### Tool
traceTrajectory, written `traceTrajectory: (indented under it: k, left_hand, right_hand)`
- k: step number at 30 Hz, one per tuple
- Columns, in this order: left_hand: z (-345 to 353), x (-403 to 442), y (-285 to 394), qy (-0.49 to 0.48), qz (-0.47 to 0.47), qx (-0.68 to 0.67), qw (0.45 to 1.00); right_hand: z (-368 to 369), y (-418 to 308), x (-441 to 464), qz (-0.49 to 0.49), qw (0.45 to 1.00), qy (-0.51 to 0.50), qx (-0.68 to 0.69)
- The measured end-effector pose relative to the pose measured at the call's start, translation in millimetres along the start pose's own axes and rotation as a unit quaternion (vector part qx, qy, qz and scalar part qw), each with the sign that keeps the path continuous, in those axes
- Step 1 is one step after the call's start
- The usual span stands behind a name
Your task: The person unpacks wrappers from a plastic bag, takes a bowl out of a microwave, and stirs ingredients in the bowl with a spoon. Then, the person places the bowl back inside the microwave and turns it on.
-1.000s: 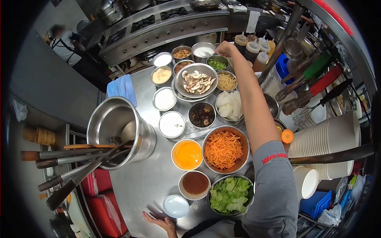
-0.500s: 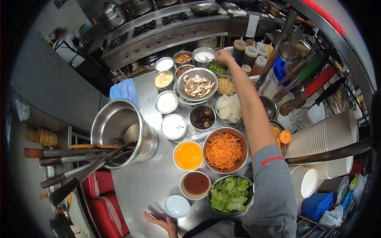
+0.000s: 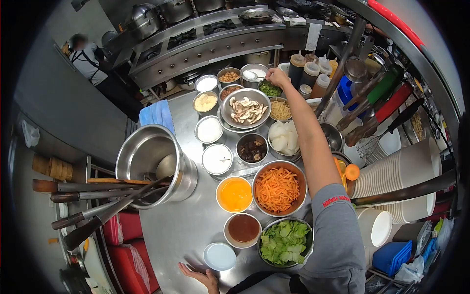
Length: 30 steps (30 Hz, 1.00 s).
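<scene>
Stretched to the far side of the steel table, my right hand [image 3: 279,78] is closed on the handle of a spoon [image 3: 252,75]. The spoon's bowl carries white powder and is over a metal tin of white powder [image 3: 261,71]. Right below that hand is a tin of chopped green herbs [image 3: 270,88]. At the near edge, my left hand [image 3: 201,279] is open, palm up with fingers apart, and holds nothing. Just beyond its fingers is a small pale blue bowl [image 3: 220,257].
Sliced mushrooms [image 3: 247,110], shredded carrot [image 3: 277,186], cut lettuce [image 3: 286,240], beaten egg [image 3: 234,194] and brown sauce [image 3: 242,228] stand in bowls. A tall steel pot [image 3: 156,166] with long-handled tools is at left. Sauce bottles [image 3: 309,73] stand behind my right hand. Another person [image 3: 90,63] is far left.
The spoon has come up, and a heap of white powder now shows on it. My right hand has risen slightly. My left hand stays put, and the whole view has shifted a little.
</scene>
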<state>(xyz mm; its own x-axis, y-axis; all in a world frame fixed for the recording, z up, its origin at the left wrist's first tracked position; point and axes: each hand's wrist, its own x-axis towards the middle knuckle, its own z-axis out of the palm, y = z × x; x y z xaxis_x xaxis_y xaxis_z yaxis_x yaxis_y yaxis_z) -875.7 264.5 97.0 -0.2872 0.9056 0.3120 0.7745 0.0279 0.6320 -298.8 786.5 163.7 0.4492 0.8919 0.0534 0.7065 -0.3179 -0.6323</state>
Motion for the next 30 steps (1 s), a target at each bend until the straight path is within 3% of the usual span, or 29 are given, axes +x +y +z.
traceTrajectory:
  k: [19,25,30]
  left_hand:
    - [2,-1,-5,-0.002,-0.014,-0.031,0.999]
    - [1,1,1,0.004,0.002,0.001,1.0]
    - [-1,1,3,-0.009,-0.016,-0.03,0.999]
  right_hand:
    - [-8,-15,-15,-0.039,0.995,0.039,-0.082]
    - [-12,-8,8,0.056,0.994,-0.086,0.048]
    - [-32,-10,3,0.064,0.996,-0.005,-0.058]
